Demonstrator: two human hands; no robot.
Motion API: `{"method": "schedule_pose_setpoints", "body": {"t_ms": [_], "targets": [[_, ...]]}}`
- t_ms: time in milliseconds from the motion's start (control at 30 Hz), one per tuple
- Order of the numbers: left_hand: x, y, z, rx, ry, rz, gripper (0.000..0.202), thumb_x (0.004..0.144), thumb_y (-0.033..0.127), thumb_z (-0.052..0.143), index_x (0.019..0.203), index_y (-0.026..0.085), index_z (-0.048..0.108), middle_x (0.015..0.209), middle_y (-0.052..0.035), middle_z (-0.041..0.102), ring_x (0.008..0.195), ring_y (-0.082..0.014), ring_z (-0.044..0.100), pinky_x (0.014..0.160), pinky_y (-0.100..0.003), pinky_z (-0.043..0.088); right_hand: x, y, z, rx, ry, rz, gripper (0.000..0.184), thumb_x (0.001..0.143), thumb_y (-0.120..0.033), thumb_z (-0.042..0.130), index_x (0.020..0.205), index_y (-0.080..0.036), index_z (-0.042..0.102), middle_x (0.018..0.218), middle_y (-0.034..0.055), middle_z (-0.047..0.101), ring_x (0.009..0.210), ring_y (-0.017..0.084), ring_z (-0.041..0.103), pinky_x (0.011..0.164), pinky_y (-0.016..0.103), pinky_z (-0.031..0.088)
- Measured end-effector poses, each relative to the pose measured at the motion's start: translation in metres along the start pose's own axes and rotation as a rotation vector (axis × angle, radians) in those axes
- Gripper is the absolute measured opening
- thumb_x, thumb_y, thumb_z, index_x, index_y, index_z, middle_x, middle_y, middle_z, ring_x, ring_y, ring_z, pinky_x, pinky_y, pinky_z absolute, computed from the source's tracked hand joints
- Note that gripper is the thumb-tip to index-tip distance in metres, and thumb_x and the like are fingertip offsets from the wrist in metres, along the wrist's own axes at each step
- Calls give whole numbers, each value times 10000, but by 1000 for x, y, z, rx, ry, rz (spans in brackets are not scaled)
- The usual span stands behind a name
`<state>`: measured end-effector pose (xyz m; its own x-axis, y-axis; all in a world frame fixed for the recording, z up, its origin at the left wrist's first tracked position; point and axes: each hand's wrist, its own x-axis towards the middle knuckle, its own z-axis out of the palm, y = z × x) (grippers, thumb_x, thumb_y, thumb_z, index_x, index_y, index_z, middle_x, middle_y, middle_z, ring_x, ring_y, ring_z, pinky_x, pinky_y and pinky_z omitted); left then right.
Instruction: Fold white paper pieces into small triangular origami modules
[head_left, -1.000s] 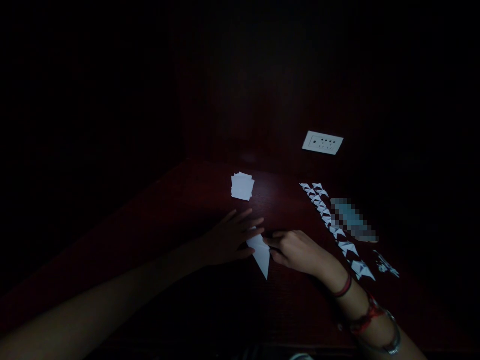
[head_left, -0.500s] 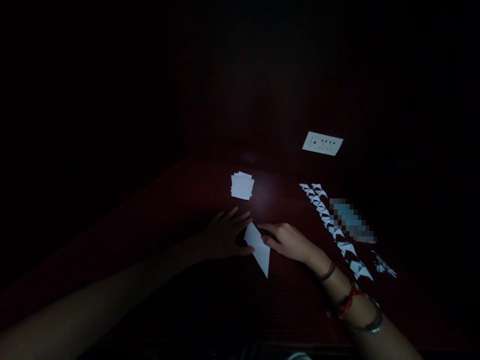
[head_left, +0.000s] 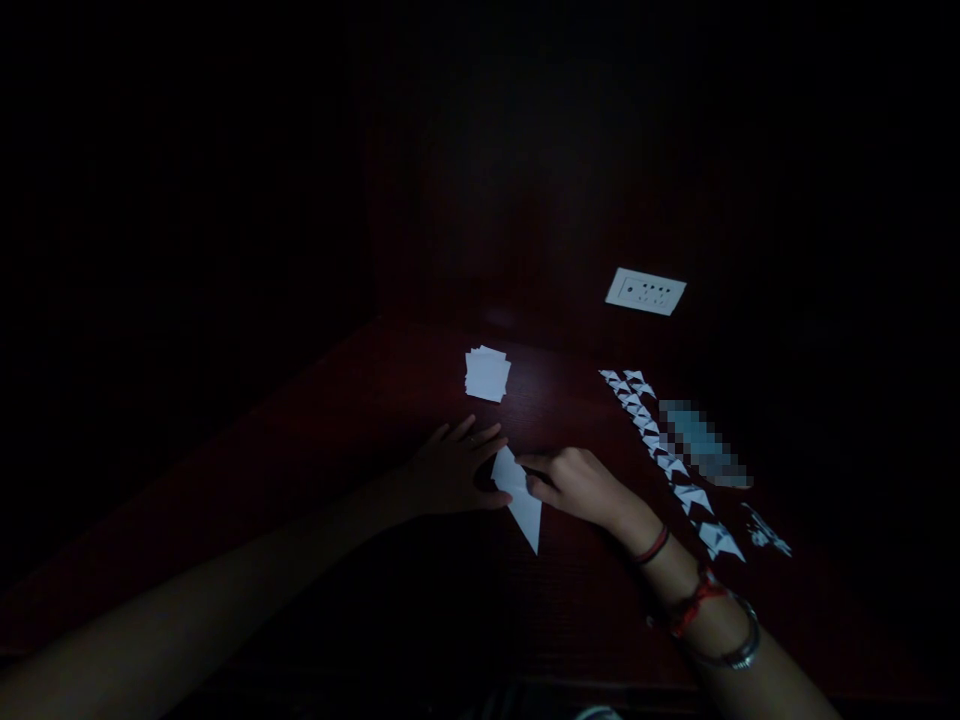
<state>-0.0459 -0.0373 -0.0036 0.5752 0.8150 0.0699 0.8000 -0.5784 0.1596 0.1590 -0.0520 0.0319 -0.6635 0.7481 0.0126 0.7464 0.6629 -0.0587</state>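
Note:
A white sheet of paper (head_left: pixel 526 522), folded into a kite-like shape with a sharp point toward me, lies on the dark red table. At its left side, my left hand (head_left: pixel 450 474) is open with fingers spread. Its index fingertip is by the paper's top corner, and its thumb rests on the left edge. From the right, my right hand (head_left: pixel 581 485) is closed at the paper's right edge, index finger and thumb against it, the other fingers curled under. What lies beneath those fingertips is hidden.
Beyond my hands sits a stack of white paper squares (head_left: pixel 487 376). To the right run rows of folded white paper pieces (head_left: pixel 660 442), beside a pixelated bluish object (head_left: pixel 705 443) and a small white tangle (head_left: pixel 766 532). A socket plate (head_left: pixel 646 291) is on the back wall.
The view has shifted very slightly. Both hands stay at the paper, with the right index finger and thumb a touch farther right along its edge.

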Motion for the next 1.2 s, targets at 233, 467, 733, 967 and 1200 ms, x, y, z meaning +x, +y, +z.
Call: {"method": "schedule_pose_setpoints", "body": {"t_ms": [233, 467, 733, 967, 1200], "targets": [[1, -2, 4, 6, 24, -9, 792, 685, 730, 339, 1324, 272, 244, 1404, -37, 185, 1263, -362, 90, 957, -536, 151, -17, -3, -8, -16, -18, -37, 264, 833, -242, 393, 910, -203, 643, 808, 48, 667, 724, 139, 594, 627, 216, 362], [-2, -1, 3, 20, 48, -30, 801, 695, 737, 305, 1320, 236, 271, 1397, -50, 204, 1262, -358, 108, 958, -535, 152, -21, 7, -14, 47, -45, -71, 254, 817, -221, 416, 722, -164, 644, 631, 10, 610, 569, 95, 529, 559, 207, 320], [0, -12, 2, 32, 106, 46, 617, 824, 593, 287, 1273, 176, 360, 1361, -59, 298, 1262, -284, 180, 989, -441, 203, -14, 2, -1, 124, 40, -47, 497, 739, -486, 518, 1135, -186, 508, 932, 49, 529, 774, 147, 537, 670, 241, 411], [8, -35, -7, -82, 96, 382, 320, 892, 282, 363, 1207, 298, 417, 1241, 28, 463, 1185, -151, 347, 985, -309, 251, -18, 17, -1, -11, 54, -18, 300, 797, -290, 470, 1048, -156, 562, 976, 75, 527, 833, 154, 544, 735, 251, 427], [16, -31, -3, -85, 209, 429, 276, 847, 256, 472, 1122, 247, 498, 1161, -30, 492, 1058, -179, 447, 908, -329, 314, -12, 17, 0, -107, 98, -89, 358, 799, -225, 476, 1151, -166, 499, 968, 88, 567, 851, 169, 541, 752, 274, 420]]}}
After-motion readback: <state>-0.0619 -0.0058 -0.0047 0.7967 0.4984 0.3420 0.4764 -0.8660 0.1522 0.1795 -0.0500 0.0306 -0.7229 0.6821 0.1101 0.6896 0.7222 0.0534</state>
